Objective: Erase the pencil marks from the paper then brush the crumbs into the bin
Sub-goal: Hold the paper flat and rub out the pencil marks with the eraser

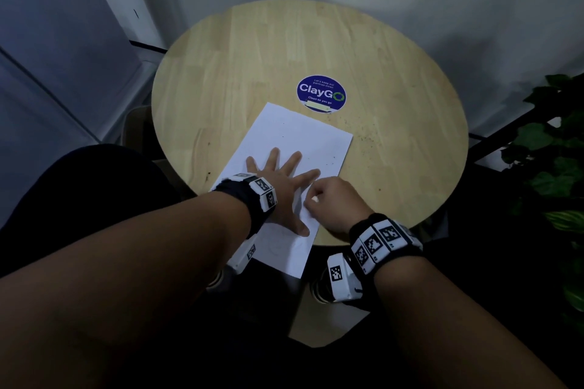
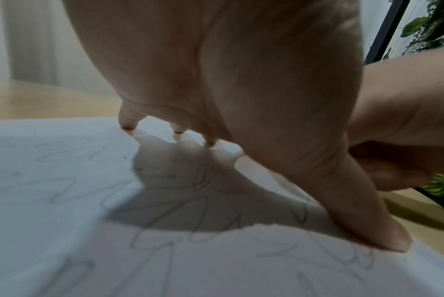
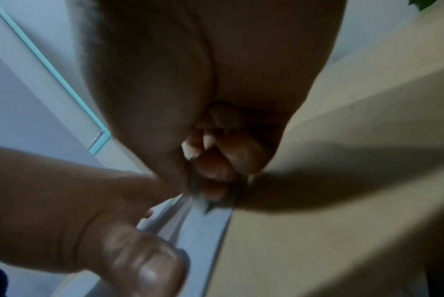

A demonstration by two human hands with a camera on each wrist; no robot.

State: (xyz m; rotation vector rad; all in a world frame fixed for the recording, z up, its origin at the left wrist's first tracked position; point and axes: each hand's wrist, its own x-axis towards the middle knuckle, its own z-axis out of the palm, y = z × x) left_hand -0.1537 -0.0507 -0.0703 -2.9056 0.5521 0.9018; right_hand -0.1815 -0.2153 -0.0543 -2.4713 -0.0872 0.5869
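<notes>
A white sheet of paper (image 1: pixel 300 136) lies slantwise on the round wooden table (image 1: pixel 316 50), its near end hanging over the table's edge. Grey pencil scribbles (image 2: pixel 164 241) cover the near part of the paper (image 2: pixel 63 201). My left hand (image 1: pixel 281 177) lies flat on the sheet with its fingers spread, and the thumb (image 2: pixel 368 221) presses down near the right edge. Just to its right, my right hand (image 1: pixel 328 199) is curled, pinching a small white eraser (image 1: pixel 315 198) against the paper. In the right wrist view the right hand (image 3: pixel 215 156) is blurred.
Dark eraser crumbs (image 1: pixel 363 133) are scattered on the wood to the right of the paper. A blue round sticker (image 1: pixel 321 94) sits beyond the sheet's far corner. A leafy plant (image 1: pixel 553 151) on a black frame stands to the right of the table. I see no bin.
</notes>
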